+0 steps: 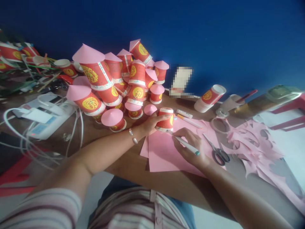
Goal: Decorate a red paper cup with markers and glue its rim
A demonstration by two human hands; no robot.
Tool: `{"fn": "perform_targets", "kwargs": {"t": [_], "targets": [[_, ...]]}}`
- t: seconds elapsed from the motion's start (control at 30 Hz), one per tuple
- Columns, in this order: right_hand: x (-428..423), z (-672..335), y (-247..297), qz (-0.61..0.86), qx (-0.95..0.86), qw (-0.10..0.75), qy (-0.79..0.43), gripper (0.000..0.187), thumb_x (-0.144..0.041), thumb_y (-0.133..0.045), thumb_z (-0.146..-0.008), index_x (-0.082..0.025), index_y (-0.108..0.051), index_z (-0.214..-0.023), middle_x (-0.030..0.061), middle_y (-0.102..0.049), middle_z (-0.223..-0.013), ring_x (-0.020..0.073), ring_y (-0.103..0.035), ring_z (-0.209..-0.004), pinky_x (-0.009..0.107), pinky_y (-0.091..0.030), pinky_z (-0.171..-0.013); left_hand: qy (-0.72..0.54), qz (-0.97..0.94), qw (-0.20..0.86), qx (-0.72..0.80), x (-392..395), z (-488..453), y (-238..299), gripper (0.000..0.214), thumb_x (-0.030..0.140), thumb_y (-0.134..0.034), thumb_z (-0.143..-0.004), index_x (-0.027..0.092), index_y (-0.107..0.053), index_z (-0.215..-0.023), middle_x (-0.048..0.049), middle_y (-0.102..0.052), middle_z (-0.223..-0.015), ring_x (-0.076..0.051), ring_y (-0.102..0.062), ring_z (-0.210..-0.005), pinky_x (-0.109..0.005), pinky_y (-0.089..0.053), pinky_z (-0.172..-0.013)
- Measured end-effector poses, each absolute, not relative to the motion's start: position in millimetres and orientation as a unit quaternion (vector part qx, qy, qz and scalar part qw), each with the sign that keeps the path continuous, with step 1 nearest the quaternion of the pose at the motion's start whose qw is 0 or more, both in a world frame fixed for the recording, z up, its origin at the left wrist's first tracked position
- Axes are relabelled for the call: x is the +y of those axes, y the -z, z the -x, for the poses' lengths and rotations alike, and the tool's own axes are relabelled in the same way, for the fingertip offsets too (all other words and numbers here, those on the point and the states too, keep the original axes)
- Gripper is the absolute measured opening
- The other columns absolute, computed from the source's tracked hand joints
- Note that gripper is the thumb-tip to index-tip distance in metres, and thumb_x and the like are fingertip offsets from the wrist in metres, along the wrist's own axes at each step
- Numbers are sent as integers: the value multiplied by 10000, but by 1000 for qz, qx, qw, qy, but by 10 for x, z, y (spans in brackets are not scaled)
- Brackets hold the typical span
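Note:
My left hand point(152, 123) is closed around a red paper cup point(166, 120), which stands on pink paper point(164, 156) with its white rim downward. In my right hand point(190, 144) is a white pen with a green end point(187, 145); its tip points at the paper close to the cup's lower rim. Just beyond the cup lie an orange pencil point(189, 121) and a small white tube point(184, 113). Black-handled scissors point(220, 155) rest on the paper, right of my right hand. A small pink paper cone point(150, 109) sits behind my left hand.
Stacked red cups with pink cone tops point(114, 82) rise at the back left. A power strip point(47, 124) with looping white cables is at left. Pink paper scraps point(257, 146), a tape roll point(220, 124) and upside-down cups point(211, 98) occupy the right. A blue wall point(214, 38) stands behind.

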State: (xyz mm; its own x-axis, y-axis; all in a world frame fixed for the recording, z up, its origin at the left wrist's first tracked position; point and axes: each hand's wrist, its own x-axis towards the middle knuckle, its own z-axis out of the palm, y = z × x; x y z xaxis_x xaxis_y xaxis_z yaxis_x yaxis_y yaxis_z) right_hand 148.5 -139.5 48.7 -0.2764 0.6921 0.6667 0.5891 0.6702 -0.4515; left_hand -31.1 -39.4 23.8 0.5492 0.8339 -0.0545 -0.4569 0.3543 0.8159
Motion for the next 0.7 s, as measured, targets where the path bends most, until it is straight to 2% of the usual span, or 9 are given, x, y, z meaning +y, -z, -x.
{"fn": "perform_targets", "kwargs": {"t": [0.27, 0.43, 0.7], "targets": [[-1380, -1510, -502, 421, -791, 441, -45, 97, -159, -624, -995, -248, -625, -955, 0, -723, -800, 151, -697, -662, 257, -549, -610, -404, -392, 789, 245, -410, 315, -279, 489, 408, -909, -744, 186, -674, -1111, -85, -736, -1080, -233, -696, -986, -367, -584, -810], [-1398, -1504, -533, 422, -787, 449, -36, 105, -156, -617, -991, -251, -620, -946, -5, -713, -779, 152, -693, -649, 256, -542, -601, -415, -395, 787, 231, -399, 312, -257, 478, 401, -908, -743, 183, -678, -1101, -74, -739, -1042, -233, -704, -988, -374, -574, -859], [-1426, -1466, -508, 384, -807, 446, -51, 110, -140, -608, -1002, -248, -610, -982, -12, -706, -787, 139, -690, -659, 250, -549, -620, -415, -396, 784, 239, -389, 302, -223, 472, 402, -905, -757, 174, -682, -1104, -91, -752, -1052, -248, -719, -996, -365, -573, -828]]}}
